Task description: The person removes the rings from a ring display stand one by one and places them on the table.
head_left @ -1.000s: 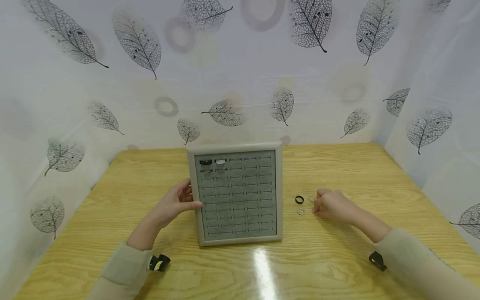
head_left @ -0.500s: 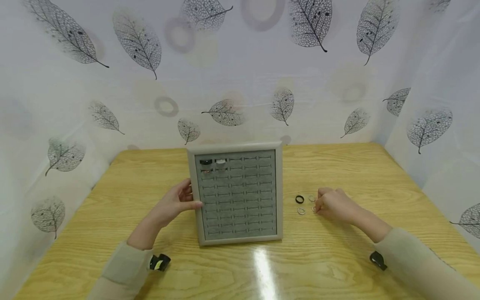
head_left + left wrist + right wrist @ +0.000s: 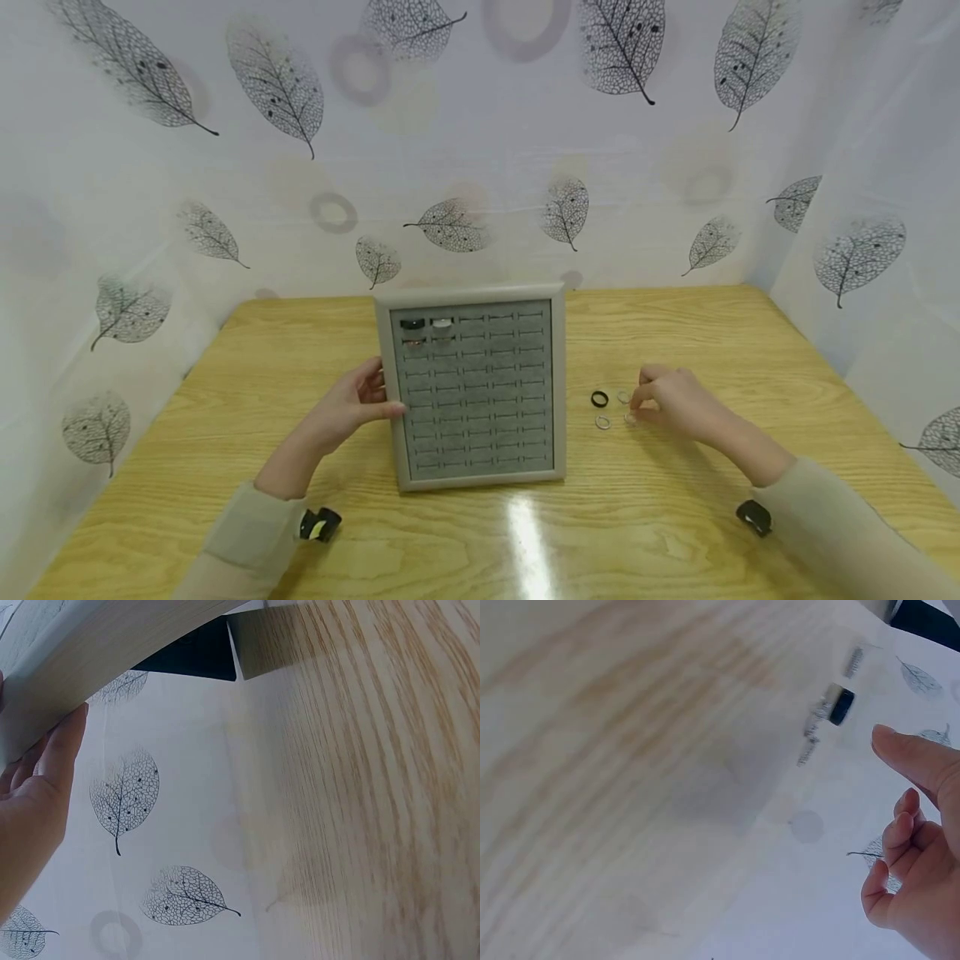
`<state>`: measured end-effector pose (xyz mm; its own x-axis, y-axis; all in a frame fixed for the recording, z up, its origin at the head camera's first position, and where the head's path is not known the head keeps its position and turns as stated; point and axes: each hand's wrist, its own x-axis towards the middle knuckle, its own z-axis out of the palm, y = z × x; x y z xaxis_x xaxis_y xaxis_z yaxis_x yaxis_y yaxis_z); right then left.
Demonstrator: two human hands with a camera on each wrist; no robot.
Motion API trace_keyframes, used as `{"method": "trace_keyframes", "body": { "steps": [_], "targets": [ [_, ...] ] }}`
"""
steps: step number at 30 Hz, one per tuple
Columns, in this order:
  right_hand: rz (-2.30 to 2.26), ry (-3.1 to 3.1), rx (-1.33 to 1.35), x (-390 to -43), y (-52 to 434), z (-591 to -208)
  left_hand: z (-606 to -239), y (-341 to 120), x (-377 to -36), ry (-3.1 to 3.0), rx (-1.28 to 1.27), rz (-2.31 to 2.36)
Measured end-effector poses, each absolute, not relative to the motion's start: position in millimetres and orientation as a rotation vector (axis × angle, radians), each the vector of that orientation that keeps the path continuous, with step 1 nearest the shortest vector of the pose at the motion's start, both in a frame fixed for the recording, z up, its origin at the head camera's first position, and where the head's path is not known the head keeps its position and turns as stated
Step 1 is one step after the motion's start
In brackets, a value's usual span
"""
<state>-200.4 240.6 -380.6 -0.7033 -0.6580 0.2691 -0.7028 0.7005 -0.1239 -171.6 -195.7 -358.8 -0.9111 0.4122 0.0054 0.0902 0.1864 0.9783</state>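
A grey ring tray (image 3: 557, 392) with rows of slots sits mid-table; a black ring (image 3: 411, 324) and a pale ring (image 3: 441, 323) sit in its top left slots. My left hand (image 3: 366, 403) grips the tray's left edge, thumb over the frame; in the left wrist view its fingers (image 3: 56, 757) lie against the tray's side (image 3: 112, 652). My right hand (image 3: 654, 398) hovers beside several loose rings: a black ring (image 3: 598, 399), a silver ring (image 3: 603, 422) and a thin ring (image 3: 623, 397). The right wrist view shows its thumb (image 3: 911, 756) stretched out, fingers curled, nothing held, with the black ring (image 3: 841, 706) beyond.
The wooden table (image 3: 675, 333) is walled in at the back and both sides by a white leaf-print cloth (image 3: 480, 167). Bare wood lies right of the rings and in front of the tray, with a glare streak (image 3: 525, 533).
My right hand has lifted slightly off the table and drawn a little to the right of the rings. The left hand and the tray have stayed still.
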Motion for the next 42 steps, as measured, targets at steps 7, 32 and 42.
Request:
{"method": "trace_keyframes", "body": {
  "steps": [7,32,42],
  "targets": [
    [0.371,-2.422,1.158,-200.8,236.7,-367.3,-360.0,-195.4,-171.7,2.215,0.481,1.783],
    [0.548,-2.13,1.23,-187.4,200.0,-329.8,-360.0,-195.8,-170.3,2.222,0.465,1.777],
    [0.61,-2.006,1.261,-186.5,179.5,-320.9,-360.0,-196.0,-170.9,2.232,0.471,1.771]
  ]
}}
